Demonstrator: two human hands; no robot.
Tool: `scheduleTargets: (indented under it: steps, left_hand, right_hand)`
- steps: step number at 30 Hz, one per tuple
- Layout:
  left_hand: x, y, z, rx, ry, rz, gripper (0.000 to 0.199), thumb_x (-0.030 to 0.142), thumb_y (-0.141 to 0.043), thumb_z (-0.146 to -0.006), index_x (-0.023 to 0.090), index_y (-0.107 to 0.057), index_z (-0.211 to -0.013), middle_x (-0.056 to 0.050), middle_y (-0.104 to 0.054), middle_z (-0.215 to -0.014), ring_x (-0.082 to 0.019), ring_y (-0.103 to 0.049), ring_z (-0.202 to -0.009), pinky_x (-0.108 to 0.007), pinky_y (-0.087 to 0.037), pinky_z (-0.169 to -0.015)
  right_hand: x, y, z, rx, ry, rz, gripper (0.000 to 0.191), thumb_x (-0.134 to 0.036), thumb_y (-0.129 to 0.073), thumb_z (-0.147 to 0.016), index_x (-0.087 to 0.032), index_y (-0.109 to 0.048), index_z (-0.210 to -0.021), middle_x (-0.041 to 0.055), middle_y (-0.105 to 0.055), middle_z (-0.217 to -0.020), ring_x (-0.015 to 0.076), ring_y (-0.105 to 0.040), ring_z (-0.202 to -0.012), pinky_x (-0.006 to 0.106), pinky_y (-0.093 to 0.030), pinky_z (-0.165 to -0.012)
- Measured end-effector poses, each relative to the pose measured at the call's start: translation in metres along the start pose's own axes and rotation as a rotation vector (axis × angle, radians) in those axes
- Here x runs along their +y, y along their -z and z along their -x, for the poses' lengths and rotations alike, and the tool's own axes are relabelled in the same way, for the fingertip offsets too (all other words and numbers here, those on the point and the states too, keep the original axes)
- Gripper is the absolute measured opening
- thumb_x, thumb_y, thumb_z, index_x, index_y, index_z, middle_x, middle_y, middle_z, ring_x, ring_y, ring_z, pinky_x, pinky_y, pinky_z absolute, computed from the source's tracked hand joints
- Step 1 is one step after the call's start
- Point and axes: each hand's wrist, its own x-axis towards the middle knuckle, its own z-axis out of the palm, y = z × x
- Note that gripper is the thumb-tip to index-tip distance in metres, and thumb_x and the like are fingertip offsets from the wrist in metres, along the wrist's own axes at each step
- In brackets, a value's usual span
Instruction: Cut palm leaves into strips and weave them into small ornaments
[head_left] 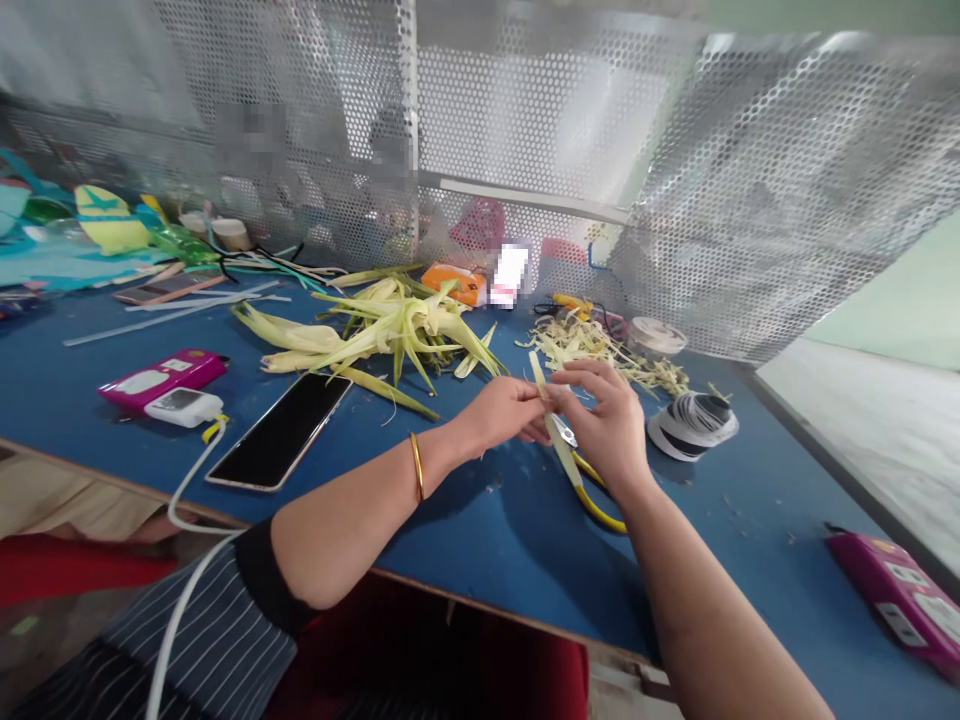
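A narrow pale-green strip of corn husk (563, 458) slants between my hands above the blue table. My left hand (501, 412) pinches it near its upper part, with the fingers closed. The thumb and fingertips of my right hand (613, 428) meet the same strip beside the left fingertips; the upper fingers are bent, and part of the grip is hidden. Below the right hand lie scissors with yellow handles (602, 514), their metal blades partly covered by the strip and hand. A heap of corn husks (397, 325) lies beyond my left hand.
Husk shreds (592, 350) and a tape roll (658, 335) lie behind my right hand; a black-and-white yarn ball (694, 427) sits right of it. A phone (281, 432), magenta devices (166, 380) and a white cable (187, 480) are left. Perforated metal panels (525, 130) border the back.
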Motion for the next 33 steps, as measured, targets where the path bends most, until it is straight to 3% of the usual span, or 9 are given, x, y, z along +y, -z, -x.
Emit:
scheduleTargets:
  steps: [4,8,12,17,20,22,24,26,33]
  left_hand:
    - [-0.004,-0.001,0.000,-0.055,0.001,-0.081,0.019,0.022,-0.061,-0.084,0.016,-0.067,-0.067,-0.001,-0.065,-0.054,-0.016,-0.067,-0.056,-0.026,-0.053,-0.062]
    - [-0.004,0.001,0.000,-0.092,0.009,-0.069,0.021,0.021,-0.060,-0.084,0.016,-0.065,-0.064,-0.001,-0.065,-0.053,-0.015,-0.067,-0.055,-0.025,-0.053,-0.060]
    - [-0.006,0.001,0.000,-0.133,0.005,-0.060,0.024,0.018,-0.058,-0.085,0.015,-0.064,-0.062,-0.003,-0.067,-0.056,-0.014,-0.068,-0.056,-0.025,-0.054,-0.063]
    - [-0.002,0.001,0.000,-0.052,0.048,0.043,0.018,0.024,-0.061,-0.087,0.014,-0.069,-0.074,-0.005,-0.071,-0.063,-0.015,-0.069,-0.060,-0.024,-0.053,-0.063]
    - [0.002,0.005,-0.001,0.033,0.036,0.143,0.017,0.029,-0.065,-0.085,0.013,-0.071,-0.082,-0.006,-0.073,-0.070,-0.015,-0.071,-0.065,-0.024,-0.052,-0.064]
    - [0.004,0.009,-0.003,0.091,0.004,0.185,0.011,0.023,-0.071,-0.080,0.012,-0.071,-0.083,-0.005,-0.071,-0.069,-0.013,-0.070,-0.065,-0.023,-0.052,-0.066]
    - [0.004,0.012,-0.005,0.141,-0.033,0.203,0.009,0.016,-0.073,-0.076,0.012,-0.072,-0.083,-0.003,-0.070,-0.067,-0.011,-0.067,-0.062,-0.023,-0.052,-0.067]
    - [0.003,0.013,-0.006,0.178,-0.061,0.202,0.008,0.013,-0.072,-0.077,0.011,-0.072,-0.085,-0.003,-0.069,-0.066,-0.010,-0.064,-0.058,-0.023,-0.052,-0.066]
    - [0.007,0.012,-0.005,0.246,-0.066,0.220,0.008,0.009,-0.066,-0.079,0.012,-0.073,-0.080,-0.003,-0.069,-0.062,-0.010,-0.063,-0.055,-0.023,-0.052,-0.064]
  right_hand:
    - [0.000,-0.003,0.000,-0.073,0.033,-0.107,0.015,-0.031,-0.063,-0.083,-0.023,-0.068,-0.072,0.0053,-0.072,-0.097,0.0256,-0.062,-0.105,0.043,-0.041,-0.096]
    - [-0.005,-0.004,0.003,0.014,-0.061,-0.145,0.014,-0.026,-0.060,-0.080,-0.022,-0.061,-0.066,0.0019,-0.068,-0.077,0.0212,-0.063,-0.084,0.035,-0.045,-0.080]
    - [-0.006,-0.008,0.005,0.068,-0.120,-0.144,0.014,-0.025,-0.059,-0.079,-0.021,-0.059,-0.065,0.0016,-0.066,-0.074,0.0189,-0.060,-0.073,0.032,-0.044,-0.070]
    - [-0.004,0.001,0.001,0.163,0.040,0.033,0.015,-0.029,-0.057,-0.087,-0.021,-0.065,-0.078,0.0072,-0.071,-0.097,0.0246,-0.062,-0.099,0.039,-0.042,-0.090]
    - [-0.008,0.015,-0.003,0.212,0.011,0.150,0.022,-0.038,-0.055,-0.090,-0.020,-0.067,-0.087,0.0089,-0.071,-0.099,0.0257,-0.063,-0.097,0.038,-0.042,-0.087]
    - [-0.013,0.020,-0.003,0.049,-0.061,0.170,0.025,-0.043,-0.053,-0.091,-0.021,-0.066,-0.085,0.0053,-0.072,-0.086,0.0225,-0.064,-0.081,0.032,-0.042,-0.074]
    - [-0.015,0.019,-0.001,-0.208,-0.103,0.199,0.028,-0.045,-0.052,-0.090,-0.023,-0.063,-0.077,0.0020,-0.069,-0.073,0.0194,-0.062,-0.067,0.028,-0.036,-0.061]
    - [-0.017,0.013,0.002,-0.388,-0.122,0.249,0.031,-0.042,-0.051,-0.091,-0.022,-0.057,-0.068,0.0011,-0.065,-0.062,0.0177,-0.058,-0.060,0.026,-0.029,-0.055]
    - [-0.020,0.007,0.005,-0.426,-0.157,0.210,0.037,-0.038,-0.046,-0.093,-0.021,-0.053,-0.060,-0.0002,-0.058,-0.055,0.0142,-0.050,-0.054,0.026,-0.025,-0.054]
